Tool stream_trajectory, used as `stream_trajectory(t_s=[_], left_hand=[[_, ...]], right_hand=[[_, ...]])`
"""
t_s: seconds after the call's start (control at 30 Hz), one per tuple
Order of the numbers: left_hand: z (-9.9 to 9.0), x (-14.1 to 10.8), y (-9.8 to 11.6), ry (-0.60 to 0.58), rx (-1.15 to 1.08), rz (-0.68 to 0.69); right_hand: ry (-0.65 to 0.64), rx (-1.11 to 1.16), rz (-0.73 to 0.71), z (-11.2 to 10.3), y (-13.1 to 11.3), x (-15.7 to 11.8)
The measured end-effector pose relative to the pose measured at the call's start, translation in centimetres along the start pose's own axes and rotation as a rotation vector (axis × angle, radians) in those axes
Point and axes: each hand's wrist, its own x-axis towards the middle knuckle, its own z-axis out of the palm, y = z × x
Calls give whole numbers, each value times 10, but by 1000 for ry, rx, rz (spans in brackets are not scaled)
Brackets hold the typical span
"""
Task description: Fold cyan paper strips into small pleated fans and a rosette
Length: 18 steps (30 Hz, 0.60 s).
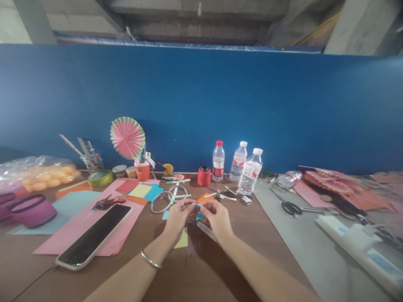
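Slim silver bangle [150, 262] on left wrist, bare forearms [258, 265]

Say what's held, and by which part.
Small blue piece, likely paper, pinched by fingers of left hand and right hand; gripped part can't be told.

A phone [94, 239], and three standing bottles [218, 164] near a blue wall [189, 92]
The phone's screen is dark. One bottle has a red cap [219, 143]. I see a white power strip [359, 250] too.
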Motion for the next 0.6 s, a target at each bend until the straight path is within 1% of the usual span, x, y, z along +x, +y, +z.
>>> stream_trajectory(t_s=[0.1,0.17,0.27,0.47,0.6], left_hand=[[-3,2,-4,53,112,2],[-4,3,-5,57,169,21],[-2,3,-4,40,182,66],[1,1,2,-14,252,85],[-1,2,3,-37,340,133]], right_hand=[[-69,-60,-4,1,-2,-1],[-102,-125,-25,1,-1,-2],[-94,-187,-77,0,0,-2],[-67,-140,-102,-3,-3,-1],[-56,-138,-126,-3,-5,-1]])
